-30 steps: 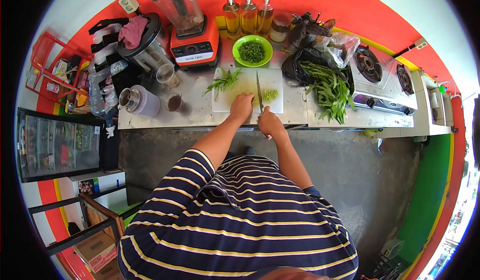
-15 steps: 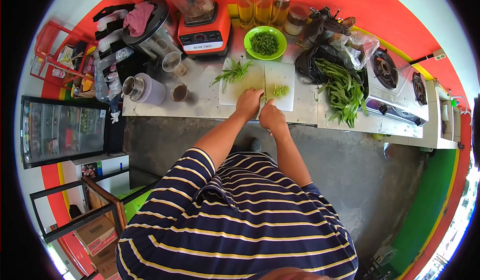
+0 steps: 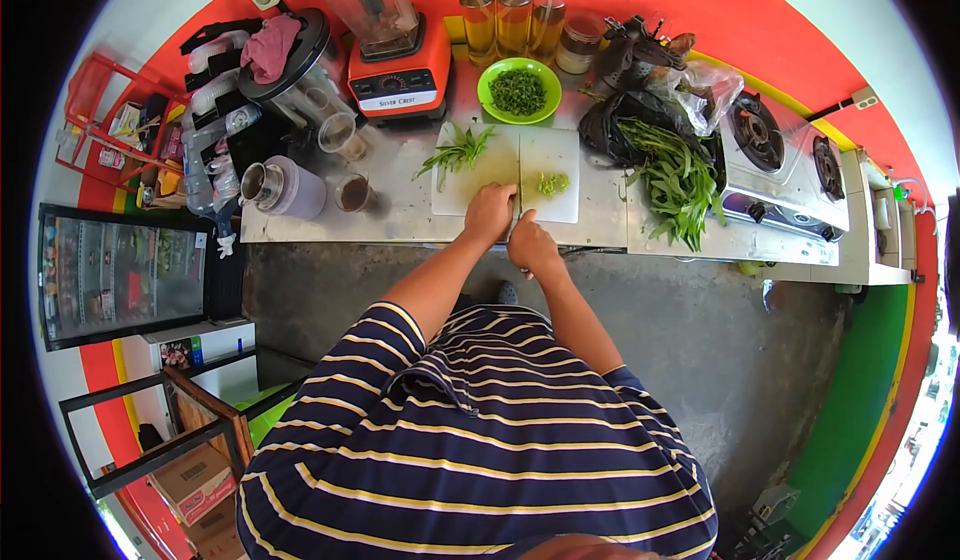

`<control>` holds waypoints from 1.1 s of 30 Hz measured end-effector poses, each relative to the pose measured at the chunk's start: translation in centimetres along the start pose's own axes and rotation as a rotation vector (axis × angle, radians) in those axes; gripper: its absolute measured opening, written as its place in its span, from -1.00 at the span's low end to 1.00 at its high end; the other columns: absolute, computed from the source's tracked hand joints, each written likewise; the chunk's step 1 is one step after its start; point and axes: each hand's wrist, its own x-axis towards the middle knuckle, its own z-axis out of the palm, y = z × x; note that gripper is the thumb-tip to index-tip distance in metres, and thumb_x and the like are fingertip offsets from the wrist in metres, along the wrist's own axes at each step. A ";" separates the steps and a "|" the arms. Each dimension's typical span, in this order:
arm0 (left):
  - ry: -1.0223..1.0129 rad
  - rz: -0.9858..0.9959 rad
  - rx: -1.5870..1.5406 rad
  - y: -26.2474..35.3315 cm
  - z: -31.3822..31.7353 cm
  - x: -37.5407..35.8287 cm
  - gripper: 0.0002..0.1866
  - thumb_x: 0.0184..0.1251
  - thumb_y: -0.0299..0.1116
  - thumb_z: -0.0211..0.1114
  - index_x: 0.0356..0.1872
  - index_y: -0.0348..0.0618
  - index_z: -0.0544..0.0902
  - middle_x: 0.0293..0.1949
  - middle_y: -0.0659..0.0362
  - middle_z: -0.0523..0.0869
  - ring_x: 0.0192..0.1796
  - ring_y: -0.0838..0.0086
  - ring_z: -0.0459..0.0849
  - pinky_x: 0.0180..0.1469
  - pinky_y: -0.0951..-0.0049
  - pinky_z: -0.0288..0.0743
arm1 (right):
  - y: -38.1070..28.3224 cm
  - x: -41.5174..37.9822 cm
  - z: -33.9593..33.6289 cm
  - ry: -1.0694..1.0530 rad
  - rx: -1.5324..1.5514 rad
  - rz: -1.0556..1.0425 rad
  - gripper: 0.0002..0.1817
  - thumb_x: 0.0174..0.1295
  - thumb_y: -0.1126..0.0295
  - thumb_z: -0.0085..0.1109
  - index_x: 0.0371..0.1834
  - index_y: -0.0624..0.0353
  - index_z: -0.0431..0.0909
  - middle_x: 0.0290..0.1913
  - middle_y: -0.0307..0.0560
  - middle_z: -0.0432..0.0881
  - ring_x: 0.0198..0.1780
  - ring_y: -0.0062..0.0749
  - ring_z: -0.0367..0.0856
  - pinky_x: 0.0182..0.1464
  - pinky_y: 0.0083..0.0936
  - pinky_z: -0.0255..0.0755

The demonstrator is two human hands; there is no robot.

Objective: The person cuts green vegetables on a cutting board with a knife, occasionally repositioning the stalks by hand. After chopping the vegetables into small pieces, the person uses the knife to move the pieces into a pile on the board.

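On the white cutting board [image 3: 560, 150], my right hand [image 3: 533, 247] is closed around the handle of a knife [image 3: 519, 182], its thin blade pointing away from me. My left hand [image 3: 489, 212] rests on the board just left of the blade, fingers curled together; whatever they pinch is hidden. Long leafy greens [image 3: 457, 150] lie on the board's left side, beyond my left hand. A small heap of chopped green pieces [image 3: 550, 183] sits right of the blade. Behind the board stands a bright green bowl [image 3: 551, 110] of finely cut greens [image 3: 518, 92].
A large bunch of leafy greens [image 3: 683, 195] spills from a black bag [image 3: 607, 130] beside the gas stove [image 3: 780, 195]. Left of the board are a cup of dark liquid [image 3: 356, 194], a flask [image 3: 298, 192] and a red blender [image 3: 399, 72]. Oil bottles [image 3: 513, 25] stand at the wall.
The whole view has shifted slightly, the counter sliding a little left. Both hands remain at the board with the knife between them, and my right hand sits slightly lower.
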 end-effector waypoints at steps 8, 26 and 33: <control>-0.003 0.013 -0.026 -0.7 0.0 -0.4 -0.90 0.21 -0.49 0.21 -0.33 -0.25 0.68 -0.35 -0.13 0.67 -0.18 -0.07 0.66 -0.09 -0.02 0.53 | -1.1 0.0 -2.7 -0.070 -0.021 0.002 -0.61 0.36 0.41 0.00 0.11 0.46 0.21 -0.04 0.43 0.70 -0.03 0.20 0.77 0.06 -0.09 0.65; 0.058 -0.116 -0.183 -1.3 0.0 -0.3 -0.91 0.14 -0.47 0.37 -0.39 -0.29 0.70 -0.34 -0.10 0.69 -0.18 -0.01 0.69 -0.09 0.10 0.56 | -1.3 -0.2 -2.2 -0.083 0.018 -0.006 -0.68 0.32 0.49 -0.03 0.04 0.45 0.19 -0.26 0.45 0.72 -0.46 0.11 0.77 -0.33 -0.18 0.70; 0.087 -0.057 -0.134 -1.1 0.0 -1.0 -0.88 0.20 -0.45 0.26 -0.41 -0.29 0.69 -0.32 -0.12 0.69 -0.16 -0.05 0.67 -0.05 0.02 0.54 | -1.0 -0.6 -1.8 -0.134 0.129 0.008 -0.68 0.32 0.50 -0.05 0.04 0.47 0.18 -0.23 0.49 0.71 -0.47 0.10 0.77 -0.37 -0.18 0.69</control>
